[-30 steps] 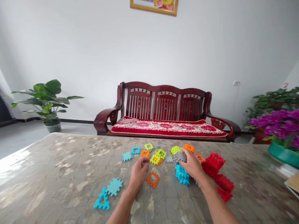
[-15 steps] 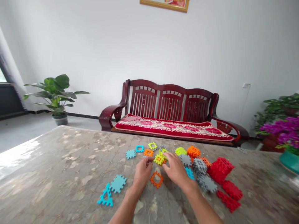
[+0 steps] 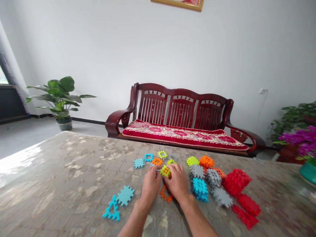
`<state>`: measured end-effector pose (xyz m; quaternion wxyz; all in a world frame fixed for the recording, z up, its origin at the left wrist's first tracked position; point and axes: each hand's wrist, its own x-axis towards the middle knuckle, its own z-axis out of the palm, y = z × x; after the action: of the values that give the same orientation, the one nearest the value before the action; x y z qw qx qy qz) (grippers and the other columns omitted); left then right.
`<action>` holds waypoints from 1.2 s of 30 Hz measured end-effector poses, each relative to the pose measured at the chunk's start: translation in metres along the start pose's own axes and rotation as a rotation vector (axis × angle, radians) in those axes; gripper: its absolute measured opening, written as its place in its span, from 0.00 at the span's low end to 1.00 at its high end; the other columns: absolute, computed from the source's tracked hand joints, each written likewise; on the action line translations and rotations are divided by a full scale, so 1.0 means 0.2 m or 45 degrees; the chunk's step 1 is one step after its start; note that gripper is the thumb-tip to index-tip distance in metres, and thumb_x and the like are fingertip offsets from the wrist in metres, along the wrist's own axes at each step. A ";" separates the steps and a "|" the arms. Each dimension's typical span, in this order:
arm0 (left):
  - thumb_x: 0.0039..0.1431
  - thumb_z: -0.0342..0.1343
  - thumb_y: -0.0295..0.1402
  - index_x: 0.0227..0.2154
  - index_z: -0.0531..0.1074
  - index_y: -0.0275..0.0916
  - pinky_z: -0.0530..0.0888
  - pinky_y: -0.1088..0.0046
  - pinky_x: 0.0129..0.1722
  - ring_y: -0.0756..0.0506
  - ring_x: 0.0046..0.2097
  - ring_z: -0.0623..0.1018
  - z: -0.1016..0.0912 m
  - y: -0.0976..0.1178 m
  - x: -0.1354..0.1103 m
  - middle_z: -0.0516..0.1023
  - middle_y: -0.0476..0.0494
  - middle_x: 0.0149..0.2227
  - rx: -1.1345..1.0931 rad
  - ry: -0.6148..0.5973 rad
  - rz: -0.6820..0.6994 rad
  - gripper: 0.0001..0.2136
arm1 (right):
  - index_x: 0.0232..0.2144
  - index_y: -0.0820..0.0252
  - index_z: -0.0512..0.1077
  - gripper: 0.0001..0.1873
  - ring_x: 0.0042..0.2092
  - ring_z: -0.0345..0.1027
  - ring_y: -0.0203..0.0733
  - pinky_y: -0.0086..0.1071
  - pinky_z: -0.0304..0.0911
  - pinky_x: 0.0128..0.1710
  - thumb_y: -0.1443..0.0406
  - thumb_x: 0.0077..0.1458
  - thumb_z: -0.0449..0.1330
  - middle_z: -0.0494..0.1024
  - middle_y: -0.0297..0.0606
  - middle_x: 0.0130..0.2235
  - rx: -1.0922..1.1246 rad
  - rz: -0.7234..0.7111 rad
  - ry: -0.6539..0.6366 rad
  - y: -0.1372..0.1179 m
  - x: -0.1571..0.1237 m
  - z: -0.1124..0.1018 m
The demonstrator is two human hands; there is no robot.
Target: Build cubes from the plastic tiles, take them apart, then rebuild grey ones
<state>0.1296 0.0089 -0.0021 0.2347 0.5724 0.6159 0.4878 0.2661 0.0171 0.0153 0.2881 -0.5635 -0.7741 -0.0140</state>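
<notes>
The lime tile [image 3: 165,171] is between your hands, mid-counter [image 3: 81,197]; your right hand [image 3: 177,182] grips its right edge, but I can't tell whether your left hand [image 3: 150,184] holds anything. Blue tiles [image 3: 199,188] and red tiles [image 3: 237,181] are piled right; a pale blue square [image 3: 125,195] lies loose, near left. Far right, a teal pot [image 3: 308,173] holds purple flowers [image 3: 300,140].

no readable text, labels, numbers or signs anywhere.
</notes>
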 end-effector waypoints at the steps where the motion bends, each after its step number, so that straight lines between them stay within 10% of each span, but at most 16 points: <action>1: 0.54 0.47 0.23 0.40 0.76 0.39 0.72 0.70 0.45 0.47 0.41 0.78 0.00 0.00 0.00 0.79 0.43 0.41 -0.024 0.009 -0.011 0.15 | 0.45 0.55 0.74 0.17 0.51 0.66 0.48 0.38 0.61 0.52 0.68 0.51 0.61 0.76 0.40 0.47 0.027 0.005 0.033 0.00 -0.01 0.00; 9: 0.59 0.50 0.41 0.47 0.72 0.37 0.74 0.67 0.46 0.44 0.42 0.79 0.00 0.00 0.01 0.79 0.39 0.46 -0.353 -0.063 -0.117 0.18 | 0.44 0.54 0.74 0.21 0.51 0.67 0.45 0.39 0.63 0.53 0.74 0.49 0.55 0.77 0.38 0.46 0.408 -0.018 0.194 -0.05 -0.04 -0.01; 15: 0.49 0.59 0.36 0.45 0.73 0.37 0.74 0.71 0.47 0.44 0.46 0.78 0.01 0.04 0.00 0.80 0.41 0.45 -0.604 -0.196 -0.070 0.19 | 0.42 0.54 0.74 0.16 0.49 0.69 0.45 0.40 0.64 0.52 0.71 0.52 0.54 0.77 0.39 0.44 0.635 -0.025 0.207 -0.09 -0.05 0.00; 19: 0.47 0.60 0.36 0.40 0.73 0.36 0.73 0.76 0.32 0.49 0.32 0.76 0.00 0.05 0.01 0.78 0.47 0.32 -0.783 -0.253 -0.203 0.17 | 0.42 0.54 0.74 0.17 0.48 0.69 0.45 0.39 0.64 0.52 0.70 0.50 0.56 0.78 0.39 0.44 0.806 0.000 0.207 -0.09 -0.05 0.00; 26: 0.44 0.64 0.42 0.36 0.70 0.37 0.60 0.82 0.19 0.58 0.19 0.63 -0.02 0.06 0.01 0.68 0.58 0.22 -0.931 -0.360 -0.363 0.19 | 0.36 0.58 0.73 0.12 0.38 0.73 0.43 0.35 0.68 0.40 0.58 0.50 0.60 0.79 0.37 0.36 1.348 0.332 0.063 -0.06 -0.02 0.00; 36: 0.45 0.62 0.35 0.36 0.70 0.37 0.65 0.81 0.23 0.55 0.23 0.70 0.00 0.05 -0.01 0.73 0.54 0.25 -0.894 -0.427 -0.268 0.14 | 0.38 0.60 0.73 0.19 0.31 0.71 0.40 0.31 0.65 0.32 0.58 0.42 0.64 0.79 0.33 0.30 1.582 0.635 0.086 -0.02 0.00 0.02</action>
<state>0.1346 0.0059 0.0063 0.5618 0.4628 0.4201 0.5419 0.2611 0.0170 0.0142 0.5777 -0.4543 -0.4755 0.4835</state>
